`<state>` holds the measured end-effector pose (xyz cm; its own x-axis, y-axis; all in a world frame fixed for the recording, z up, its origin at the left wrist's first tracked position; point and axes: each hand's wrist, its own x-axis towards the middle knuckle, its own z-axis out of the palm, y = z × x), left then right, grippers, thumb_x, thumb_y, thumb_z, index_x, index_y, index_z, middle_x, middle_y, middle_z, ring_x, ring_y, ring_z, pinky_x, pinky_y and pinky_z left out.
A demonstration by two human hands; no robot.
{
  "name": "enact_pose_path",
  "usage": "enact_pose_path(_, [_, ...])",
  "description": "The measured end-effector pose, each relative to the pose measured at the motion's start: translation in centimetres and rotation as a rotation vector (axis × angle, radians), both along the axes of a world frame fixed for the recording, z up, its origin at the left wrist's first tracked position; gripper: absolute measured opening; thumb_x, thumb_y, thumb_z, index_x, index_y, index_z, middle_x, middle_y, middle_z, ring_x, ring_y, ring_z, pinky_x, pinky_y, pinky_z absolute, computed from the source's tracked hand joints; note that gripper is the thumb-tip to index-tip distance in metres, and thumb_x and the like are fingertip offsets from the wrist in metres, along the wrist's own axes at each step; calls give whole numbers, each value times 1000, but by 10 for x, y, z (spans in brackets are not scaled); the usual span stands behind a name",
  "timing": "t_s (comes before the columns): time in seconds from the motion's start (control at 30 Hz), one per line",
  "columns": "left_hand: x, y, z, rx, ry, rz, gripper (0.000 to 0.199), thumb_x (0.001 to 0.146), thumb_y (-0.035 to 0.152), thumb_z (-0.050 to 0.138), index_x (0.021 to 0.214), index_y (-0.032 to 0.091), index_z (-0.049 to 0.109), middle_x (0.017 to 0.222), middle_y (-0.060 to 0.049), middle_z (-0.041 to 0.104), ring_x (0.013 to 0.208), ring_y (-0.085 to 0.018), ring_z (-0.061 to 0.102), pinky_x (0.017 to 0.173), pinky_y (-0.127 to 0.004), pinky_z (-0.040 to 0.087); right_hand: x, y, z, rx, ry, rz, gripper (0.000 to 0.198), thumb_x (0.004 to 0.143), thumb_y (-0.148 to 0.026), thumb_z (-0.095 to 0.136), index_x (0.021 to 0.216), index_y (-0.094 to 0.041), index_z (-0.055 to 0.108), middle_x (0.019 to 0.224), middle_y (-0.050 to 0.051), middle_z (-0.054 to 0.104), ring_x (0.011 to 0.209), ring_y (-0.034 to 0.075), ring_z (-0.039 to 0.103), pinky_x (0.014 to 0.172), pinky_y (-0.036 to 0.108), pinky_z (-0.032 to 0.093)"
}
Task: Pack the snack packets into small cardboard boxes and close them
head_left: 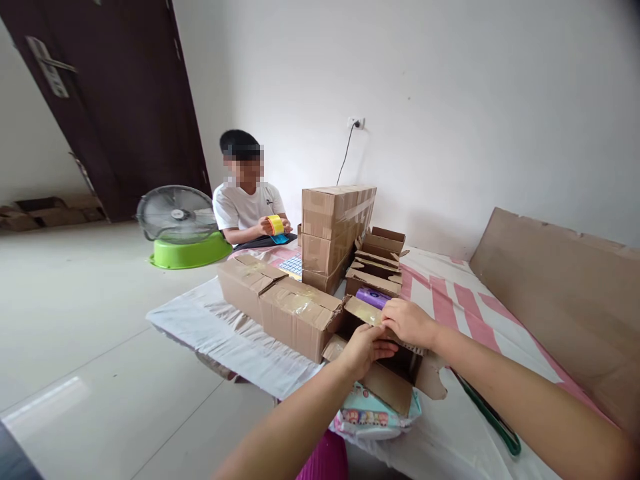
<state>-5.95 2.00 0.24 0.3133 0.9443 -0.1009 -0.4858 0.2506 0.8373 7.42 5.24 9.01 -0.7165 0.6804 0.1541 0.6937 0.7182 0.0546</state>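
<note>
An open cardboard box [390,387] stands at the near edge of the low table, its flaps spread and its inside dark. My left hand [367,350] reaches over the opening, thumb and forefinger pinched at the far flap's edge, other fingers loosely curled. Right beside it, my right hand [407,321] grips the same flap, fingertips bent down and nearly touching the left ones. Any small piece between the fingertips is too hidden to name. A purple package [373,298] lies just behind that flap. Under the box's near side is a light-blue printed pack [367,417].
Taped boxes [300,313] line the left side, and a taller stack [330,230] stands behind. Open boxes [377,260] sit beyond. A green strap-like object [493,420] lies right. Across the table, a person [250,207] holds a yellow tape roll [275,225] near a fan [175,213].
</note>
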Motion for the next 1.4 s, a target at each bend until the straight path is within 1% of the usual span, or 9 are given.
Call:
enact_pose_path(0.17, [5,4,-4,-7,72,108,44,64,48,80,68,9,63,60,-7,66,52,-12,63,53,-21,50,1,2,-6,0,-1,6,14,88,-16,54,83,-19,67,92,5,67,91,20,58,84,31,44])
enact_pose_path(0.3, [8,9,0,-20,125,138,39,64,43,79,60,8,62,54,-6,64,45,-10,59,48,-21,48,-4,-3,-5,11,-1,-51,15,87,-14,51,88,-17,66,97,7,68,92,20,59,84,30,42])
enact_pose_path(0.53, [8,10,11,-17,143,137,27,65,33,74,60,9,62,53,-5,64,45,-10,60,46,-19,47,-8,-1,-6,25,42,-247,16,90,-18,48,89,-17,64,91,6,69,87,18,62,75,28,39])
enact_pose_path(0.87, [8,8,5,-14,121,162,26,63,32,76,63,11,61,55,-3,64,47,-11,62,49,-19,49,-16,0,-7,1,109,-420,18,89,-18,48,89,-17,65,96,9,71,88,19,63,73,28,38])
enact_pose_path(1.03, [9,5,-1,-21,114,166,25,67,30,74,62,11,60,55,-6,65,47,-11,61,49,-21,50,-14,13,-10,-38,183,-573,17,88,-17,50,86,-15,67,89,9,72,81,19,64,66,28,39])
enact_pose_path(1.1, [10,2,-3,-29,113,167,23,69,29,73,62,10,60,56,-7,66,46,-11,61,49,-21,50,-10,21,-11,-68,208,-622,15,88,-17,53,84,-14,66,83,7,71,77,18,64,64,28,41])
enact_pose_path(1.23, [10,2,-4,-49,96,179,21,71,27,71,64,12,58,58,-7,66,48,-12,63,50,-21,51,-6,33,-16,-130,248,-639,18,91,-28,59,79,-15,64,81,1,68,77,14,63,72,30,49])
enact_pose_path(1.33, [10,5,-2,-56,88,188,22,72,27,72,66,13,56,58,-5,65,49,-12,64,49,-20,51,-6,42,-20,-157,282,-669,23,91,-35,61,79,-16,63,83,1,67,80,14,63,77,33,51])
enact_pose_path(1.4, [10,4,-1,-54,93,186,24,72,29,73,66,13,56,57,-5,64,49,-12,64,49,-19,51,-1,49,-20,-160,319,-715,25,91,-38,60,83,-15,64,85,1,67,81,14,64,78,34,52])
